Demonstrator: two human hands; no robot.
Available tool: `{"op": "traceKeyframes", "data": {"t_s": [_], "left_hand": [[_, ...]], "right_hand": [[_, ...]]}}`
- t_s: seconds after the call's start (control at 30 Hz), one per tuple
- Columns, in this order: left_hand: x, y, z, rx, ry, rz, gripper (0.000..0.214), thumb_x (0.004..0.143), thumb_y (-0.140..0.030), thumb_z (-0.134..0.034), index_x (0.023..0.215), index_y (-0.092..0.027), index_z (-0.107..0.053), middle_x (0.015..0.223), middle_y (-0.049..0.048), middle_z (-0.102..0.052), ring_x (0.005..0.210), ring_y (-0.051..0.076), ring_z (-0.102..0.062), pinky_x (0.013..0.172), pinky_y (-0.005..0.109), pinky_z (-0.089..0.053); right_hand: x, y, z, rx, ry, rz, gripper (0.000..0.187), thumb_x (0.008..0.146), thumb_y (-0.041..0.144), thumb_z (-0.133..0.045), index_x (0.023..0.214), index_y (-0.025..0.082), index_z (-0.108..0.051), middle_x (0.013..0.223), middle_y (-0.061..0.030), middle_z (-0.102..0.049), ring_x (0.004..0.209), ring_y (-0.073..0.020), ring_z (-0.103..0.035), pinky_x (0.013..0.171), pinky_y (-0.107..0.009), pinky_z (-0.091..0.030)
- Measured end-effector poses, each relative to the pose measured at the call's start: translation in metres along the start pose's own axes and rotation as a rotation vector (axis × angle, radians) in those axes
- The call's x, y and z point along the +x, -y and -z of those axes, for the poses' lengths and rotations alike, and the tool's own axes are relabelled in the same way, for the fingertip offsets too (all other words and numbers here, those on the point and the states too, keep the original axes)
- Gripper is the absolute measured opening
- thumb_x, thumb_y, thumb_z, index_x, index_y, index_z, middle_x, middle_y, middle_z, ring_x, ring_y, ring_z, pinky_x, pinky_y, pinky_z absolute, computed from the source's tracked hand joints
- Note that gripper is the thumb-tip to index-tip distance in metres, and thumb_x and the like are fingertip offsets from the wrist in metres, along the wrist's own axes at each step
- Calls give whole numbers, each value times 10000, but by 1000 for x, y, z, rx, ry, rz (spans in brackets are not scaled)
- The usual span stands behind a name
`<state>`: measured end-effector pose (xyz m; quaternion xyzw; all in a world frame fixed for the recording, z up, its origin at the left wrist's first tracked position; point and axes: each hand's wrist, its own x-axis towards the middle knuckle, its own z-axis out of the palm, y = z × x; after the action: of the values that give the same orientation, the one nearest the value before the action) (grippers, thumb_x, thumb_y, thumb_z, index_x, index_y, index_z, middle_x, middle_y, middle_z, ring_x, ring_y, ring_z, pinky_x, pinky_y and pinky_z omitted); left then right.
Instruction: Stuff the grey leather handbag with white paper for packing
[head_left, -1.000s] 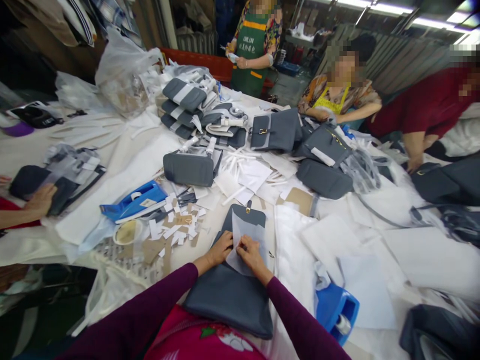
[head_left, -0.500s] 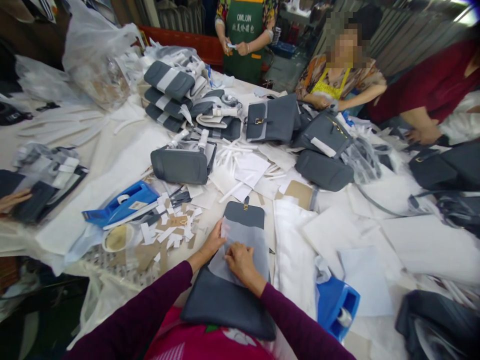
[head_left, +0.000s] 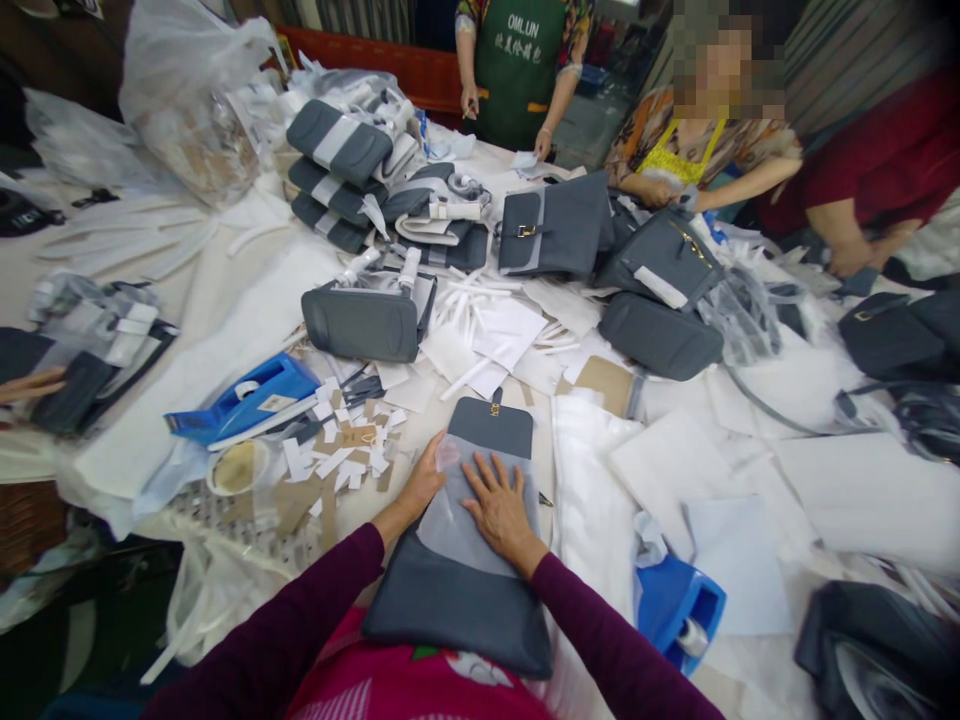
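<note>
A dark grey bag [head_left: 457, 610] lies flat in front of me, its bottom against my apron. Its flap [head_left: 491, 425], with a small strap and gold clasp [head_left: 496, 405], points away from me. A thin translucent white sheet [head_left: 457, 515] covers the bag's middle. My left hand [head_left: 424, 480] is closed round the left edge of the bag, and a corner of the sheet overlaps its fingertips. With fingers spread, my right hand [head_left: 501, 505] lies flat on the sheet.
Blue tape dispensers [head_left: 251, 400] [head_left: 679, 610] stand left and right. Paper scraps [head_left: 349, 450] and a round tub [head_left: 236, 468] lie left. White foam [head_left: 589, 490] borders the bag. Grey bags [head_left: 360, 320] are piled beyond. Co-workers [head_left: 521, 75] stand across the table; another person's hand [head_left: 34, 385] is far left.
My right hand has opened from bent, gathered fingers to a flat spread on the sheet, slightly further right. My left hand stays at the edge. The green-aproned co-worker's hands have moved apart.
</note>
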<state>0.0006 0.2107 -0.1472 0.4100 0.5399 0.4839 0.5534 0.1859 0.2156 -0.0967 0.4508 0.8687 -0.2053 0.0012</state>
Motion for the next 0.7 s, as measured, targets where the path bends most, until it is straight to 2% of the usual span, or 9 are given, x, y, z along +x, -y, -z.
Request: {"op": "traceKeyframes", "data": {"t_s": [0.2,0.3,0.33,0.4,0.47,0.5,0.53,0.6,0.7], "left_hand": [[2,-19,6,-82,-113,-3,755,592,-93,-408,1343,-172,-391,1357,90,-481,1303,238,-410,1116,448,-331],[3,-44,5,219,-286,-149,623,649,-82,-398,1256,-197,-471,1290,85,-494,1280,244,-409,1128,471,-289],[3,-52,1,360,-280,-226,585,669,-72,-389,1230,-204,-493,1273,83,-491,1263,241,-410,1128,467,-282],[1,-62,-9,624,-84,-332,515,714,-62,-383,1188,-207,-522,1212,89,-512,1188,248,-444,1092,466,-316],[-3,-61,-22,841,178,-329,436,752,-82,-430,1161,-197,-531,1132,100,-541,1094,271,-476,1017,479,-376],[-5,-57,-27,934,254,-304,409,761,-103,-479,1158,-189,-527,1107,105,-545,1066,284,-477,979,484,-397],[-7,-50,-31,1009,280,-280,407,764,-126,-532,1166,-181,-516,1105,111,-540,1058,295,-470,953,486,-407],[-11,-34,-34,1088,239,-268,444,781,-170,-593,1210,-173,-481,1152,124,-512,1085,305,-446,943,480,-408],[-13,-17,-30,1106,159,-300,351,879,-206,-502,1228,-190,-464,1190,120,-492,1118,289,-431,966,471,-390]], "right_hand": [[-1,3,0,8,-18,-19,559,921,517,-434,1445,387,-286,1549,1,-250,1422,-352,-125,1060,-689,-78],[-1,4,-1,3,-29,-19,570,915,506,-455,1445,385,-284,1550,-4,-250,1420,-359,-128,1054,-699,-79],[-1,4,-2,2,-31,-19,570,914,508,-454,1445,384,-286,1548,-7,-253,1419,-360,-130,1051,-703,-80],[0,5,-3,0,-33,-19,560,917,501,-447,1442,377,-298,1546,-14,-261,1420,-362,-126,1048,-706,-83],[0,4,-4,-5,-29,-22,554,916,466,-456,1440,351,-316,1542,-31,-271,1422,-363,-122,1052,-698,-90],[0,4,-6,-8,-29,-26,561,911,443,-465,1442,333,-318,1540,-42,-275,1421,-362,-125,1056,-692,-91],[0,3,-7,-9,-31,-30,576,903,424,-476,1445,313,-316,1538,-54,-279,1419,-361,-133,1061,-684,-91],[-1,1,-11,-1,-50,-34,612,887,405,-492,1454,271,-302,1530,-82,-292,1410,-357,-167,1076,-663,-97],[-3,-5,-17,49,-132,-60,571,899,340,-457,1434,193,-323,1493,-129,-342,1373,-323,-264,1100,-589,-166]]}}
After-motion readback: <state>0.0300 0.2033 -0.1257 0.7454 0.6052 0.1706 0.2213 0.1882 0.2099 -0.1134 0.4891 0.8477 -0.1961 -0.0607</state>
